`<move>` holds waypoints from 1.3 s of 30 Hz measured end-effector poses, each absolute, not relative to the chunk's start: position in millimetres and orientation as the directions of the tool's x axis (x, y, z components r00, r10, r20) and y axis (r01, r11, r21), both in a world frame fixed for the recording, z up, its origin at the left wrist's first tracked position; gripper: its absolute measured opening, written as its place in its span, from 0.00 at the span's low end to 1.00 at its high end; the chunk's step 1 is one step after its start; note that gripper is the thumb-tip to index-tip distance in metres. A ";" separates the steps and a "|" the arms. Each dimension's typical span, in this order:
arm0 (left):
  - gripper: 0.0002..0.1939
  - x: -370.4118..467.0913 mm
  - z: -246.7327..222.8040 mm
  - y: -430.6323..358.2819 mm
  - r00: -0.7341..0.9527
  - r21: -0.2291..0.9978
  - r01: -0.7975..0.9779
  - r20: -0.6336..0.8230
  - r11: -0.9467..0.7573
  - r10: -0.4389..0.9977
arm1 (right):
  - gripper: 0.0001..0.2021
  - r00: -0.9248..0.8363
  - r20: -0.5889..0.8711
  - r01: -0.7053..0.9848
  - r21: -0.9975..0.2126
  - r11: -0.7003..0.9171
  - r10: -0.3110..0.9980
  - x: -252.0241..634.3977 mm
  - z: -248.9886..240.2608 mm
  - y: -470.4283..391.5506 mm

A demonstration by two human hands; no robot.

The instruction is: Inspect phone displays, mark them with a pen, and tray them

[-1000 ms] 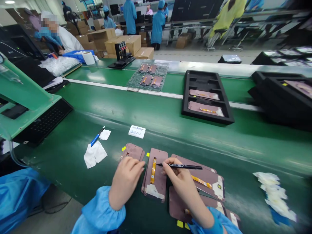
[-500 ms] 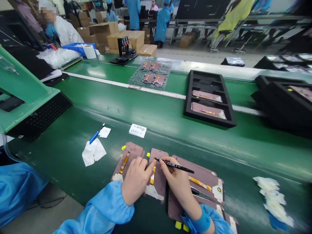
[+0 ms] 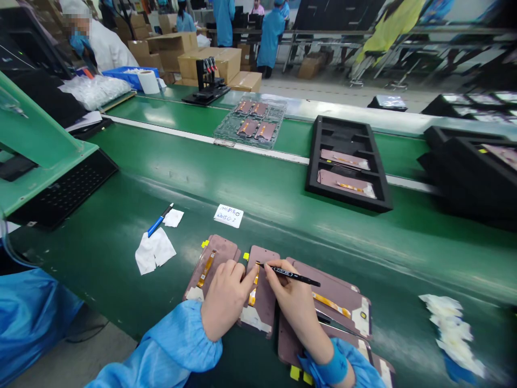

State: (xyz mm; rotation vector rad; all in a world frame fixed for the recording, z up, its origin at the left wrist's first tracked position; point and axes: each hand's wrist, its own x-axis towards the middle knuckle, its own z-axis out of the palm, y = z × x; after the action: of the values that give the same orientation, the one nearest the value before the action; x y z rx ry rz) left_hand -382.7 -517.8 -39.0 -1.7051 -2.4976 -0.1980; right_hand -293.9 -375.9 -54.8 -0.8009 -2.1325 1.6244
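Observation:
My right hand (image 3: 293, 293) grips a black marker pen (image 3: 297, 276), its tip on the upper end of an orange flex cable (image 3: 253, 296). That cable lies along a pinkish-brown phone screen panel (image 3: 264, 310) in front of me. My left hand (image 3: 226, 293) is closed, with fingertips pressed at the cable beside the pen tip. Another panel (image 3: 224, 248) with its own flex cable lies left of it, partly under my left hand. More panels (image 3: 331, 277) overlap under my right hand and wrist. Metal tweezers (image 3: 343, 326) show beside that wrist; whether the hand holds them too, I cannot tell.
Beyond the panels are a handwritten label (image 3: 228, 215), a blue pen (image 3: 160, 220) and white paper scraps (image 3: 155, 250). A black foam tray (image 3: 349, 202) and a clear plastic tray (image 3: 226, 131) hold panels. Crumpled tissue (image 3: 448, 323) lies right. A co-worker's sleeve (image 3: 36, 318) is at left.
Both hands and the pen stay at the same spot on the flex cable. The camera view has shifted very slightly, and the co-worker's sleeve at left has moved a little.

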 end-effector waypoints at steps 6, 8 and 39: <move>0.20 -381.9 -39.4 -516.6 -0.363 0.048 0.932 0.164 0.360 0.917 | 0.13 -0.777 -0.068 0.235 -0.954 0.188 0.626 -296.1 -49.6 -376.7; 0.19 -383.0 -38.2 -516.3 -0.370 0.064 0.929 0.165 0.364 0.914 | 0.14 -0.766 -0.075 0.229 -0.960 0.163 0.638 -295.5 -46.5 -377.1; 0.09 -369.8 -27.1 -518.8 -0.696 0.696 0.470 -0.085 0.542 0.713 | 0.17 -0.735 -0.344 0.093 -0.905 -0.416 0.585 -271.9 -12.3 -379.6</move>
State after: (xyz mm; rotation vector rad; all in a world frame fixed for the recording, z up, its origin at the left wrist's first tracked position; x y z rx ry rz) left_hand -369.8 -518.8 -27.1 -1.2284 -3.0656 -1.1852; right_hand -271.9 -379.6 -12.3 -0.9375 -1.4767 2.2156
